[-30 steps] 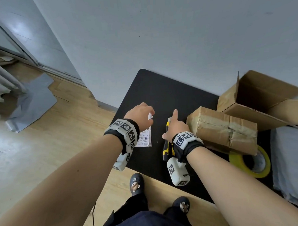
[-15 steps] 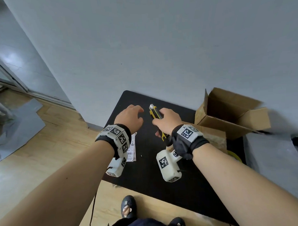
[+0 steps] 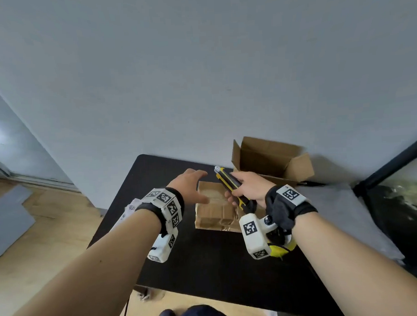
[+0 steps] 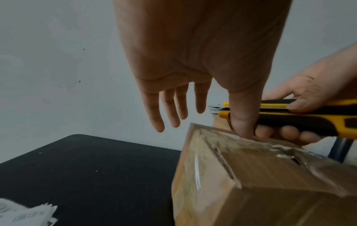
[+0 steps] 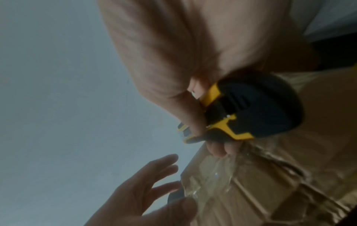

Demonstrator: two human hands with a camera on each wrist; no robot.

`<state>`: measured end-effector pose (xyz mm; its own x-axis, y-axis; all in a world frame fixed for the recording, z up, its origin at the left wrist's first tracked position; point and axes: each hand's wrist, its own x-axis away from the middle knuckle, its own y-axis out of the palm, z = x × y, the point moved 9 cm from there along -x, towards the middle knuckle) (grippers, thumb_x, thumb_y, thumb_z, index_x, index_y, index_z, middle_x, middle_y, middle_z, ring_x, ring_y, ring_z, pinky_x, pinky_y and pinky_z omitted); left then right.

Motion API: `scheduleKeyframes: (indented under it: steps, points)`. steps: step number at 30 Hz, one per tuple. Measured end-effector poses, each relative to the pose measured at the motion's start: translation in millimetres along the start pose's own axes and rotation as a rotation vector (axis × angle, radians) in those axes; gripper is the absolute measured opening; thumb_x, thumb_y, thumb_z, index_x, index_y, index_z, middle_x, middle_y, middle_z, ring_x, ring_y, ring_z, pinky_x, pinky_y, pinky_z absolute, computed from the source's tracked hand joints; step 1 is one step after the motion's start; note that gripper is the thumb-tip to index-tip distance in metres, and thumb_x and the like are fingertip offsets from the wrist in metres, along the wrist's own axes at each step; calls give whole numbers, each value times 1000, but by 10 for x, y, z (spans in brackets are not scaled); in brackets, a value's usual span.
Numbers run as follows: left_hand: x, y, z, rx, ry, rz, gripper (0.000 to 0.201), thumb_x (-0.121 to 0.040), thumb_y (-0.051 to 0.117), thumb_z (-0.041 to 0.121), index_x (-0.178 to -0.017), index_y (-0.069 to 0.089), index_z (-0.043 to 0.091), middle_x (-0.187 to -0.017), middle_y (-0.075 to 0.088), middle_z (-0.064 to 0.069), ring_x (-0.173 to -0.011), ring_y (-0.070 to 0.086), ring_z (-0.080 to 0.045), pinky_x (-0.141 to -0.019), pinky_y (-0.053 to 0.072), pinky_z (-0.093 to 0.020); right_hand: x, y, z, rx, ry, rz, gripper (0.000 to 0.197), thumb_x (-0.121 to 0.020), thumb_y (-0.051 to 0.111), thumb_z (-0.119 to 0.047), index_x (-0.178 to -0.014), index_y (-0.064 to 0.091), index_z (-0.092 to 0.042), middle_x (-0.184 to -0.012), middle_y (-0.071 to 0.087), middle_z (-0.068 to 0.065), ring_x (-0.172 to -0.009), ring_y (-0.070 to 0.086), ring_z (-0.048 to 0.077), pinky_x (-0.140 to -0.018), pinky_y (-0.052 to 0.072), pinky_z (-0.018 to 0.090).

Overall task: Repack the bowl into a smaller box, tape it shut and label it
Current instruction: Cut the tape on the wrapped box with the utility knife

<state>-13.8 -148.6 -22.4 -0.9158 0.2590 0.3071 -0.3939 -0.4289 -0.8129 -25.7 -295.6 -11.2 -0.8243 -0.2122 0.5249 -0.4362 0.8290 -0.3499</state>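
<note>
A taped-up cardboard box (image 3: 214, 210) (image 4: 260, 183) (image 5: 280, 183) sits on the black table (image 3: 206, 264). My right hand (image 3: 247, 188) (image 5: 193, 91) grips a yellow and black utility knife (image 3: 228, 182) (image 4: 301, 117) (image 5: 241, 113) just above the box top. My left hand (image 3: 192, 184) (image 4: 183, 91) (image 5: 146, 191) hovers with fingers spread at the box's left far corner; its thumb reaches the top edge. Behind stands an open empty cardboard box (image 3: 271, 159). The bowl is not visible.
A printed label (image 4: 25, 214) lies on the table left of the box, mostly hidden under my left wrist in the head view. A yellow tape roll (image 3: 282, 248) peeks from under my right wrist. A grey wall (image 3: 200, 75) backs the table.
My right hand picked up the knife from the table and carried it over the taped box. My left hand left the label and moved right to the box.
</note>
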Motion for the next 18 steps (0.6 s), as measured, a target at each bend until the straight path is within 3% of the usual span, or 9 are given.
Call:
scheduleKeyframes:
  steps: [5,11,15,18]
  points:
    - [9,189,0,-14,-58,-69,91,-73,77,35,-147,27,24,-146,32,-3,-130,41,-21,-107,36,-32,50,-172,89,24,-36,39,50,-92,47,11,-139,43,-6,-87,64,15,-70,63,22,-78,56,40]
    - [-3,231,-102,59,-120,-60,91,-72,79,32,-147,26,31,-139,48,0,-123,49,-18,-104,39,-31,84,-257,138,22,-69,23,59,-91,50,9,-144,38,-12,-95,65,14,-80,64,23,-79,57,38]
    - [-8,230,-122,107,-147,-49,88,-73,79,26,-146,29,32,-136,50,-3,-120,52,-20,-98,43,-30,101,-248,115,14,-103,-3,68,-83,55,17,-142,42,-13,-94,61,9,-83,59,22,-81,52,42]
    - [-13,227,-127,135,-172,-60,88,-74,79,23,-146,29,33,-136,50,-4,-117,54,-22,-93,50,-33,94,-220,120,-9,-99,-50,63,-82,49,23,-135,45,-10,-99,59,17,-78,60,22,-83,51,44]
